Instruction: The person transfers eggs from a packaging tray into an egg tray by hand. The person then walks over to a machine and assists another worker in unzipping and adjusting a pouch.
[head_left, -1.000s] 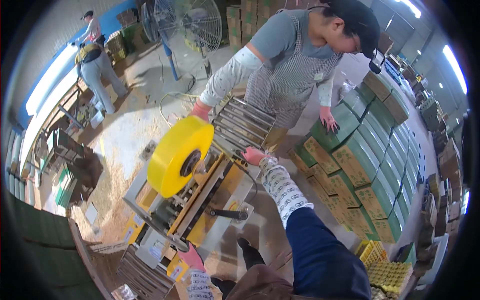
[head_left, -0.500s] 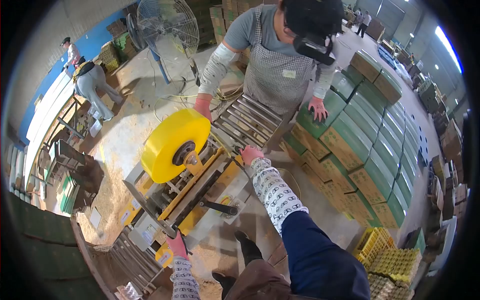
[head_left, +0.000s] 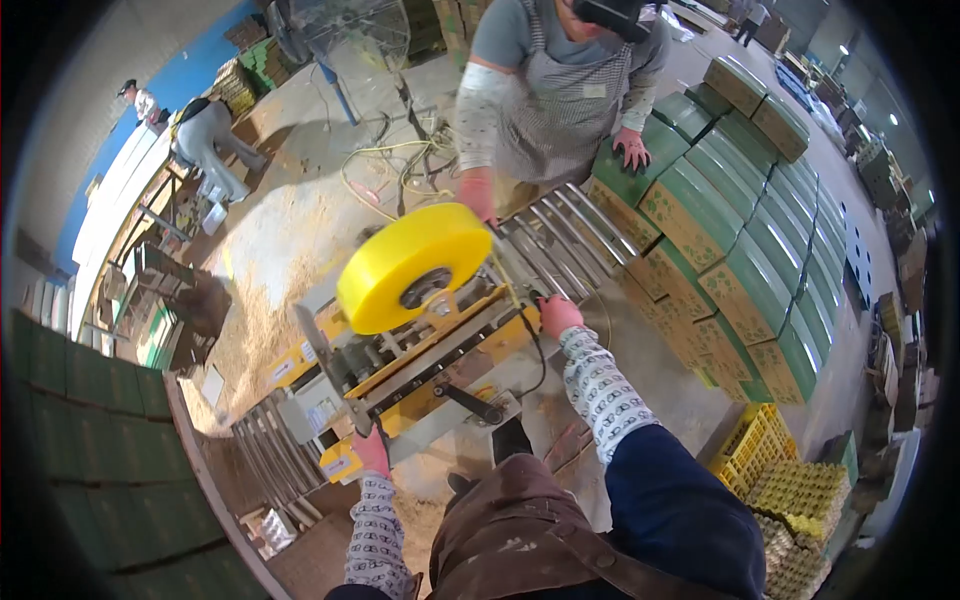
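1. Carton stack (head_left: 735, 225): green and brown boxes, right of the machine; co-worker's left hand (head_left: 630, 150) lies on top.
2. Carton-sealing machine (head_left: 432, 350): mid-view, in front of the wearer, co-worker at its far right end. Metal frame, so probably heavy, stiff, not fragile; looks like a job for two hands, low on the solid frame at both ends. Rails and guides seem poor holds.
3. Roller conveyor (head_left: 570, 235): bare metal rollers at the right end, near the carton stack. Rollers likely turn under a palm; side rails should hold better.
4. Yellow tape roll (head_left: 415, 265): mounted on top, tilted. Smooth, probably slippery and free to spin, so a bad handle. Co-worker's right hand (head_left: 478, 193) is just behind it.
5. Crank handle (head_left: 470, 402): black, sticks out on the wearer's side; likely swings if pulled.
6. Left hand (head_left: 371, 450): pink glove, closed on the machine's near-left frame end.
7. Right hand (head_left: 560, 315): pink glove, at the right-end corner by the black cable (head_left: 537, 350); fingers partly hidden, can't tell if closed.
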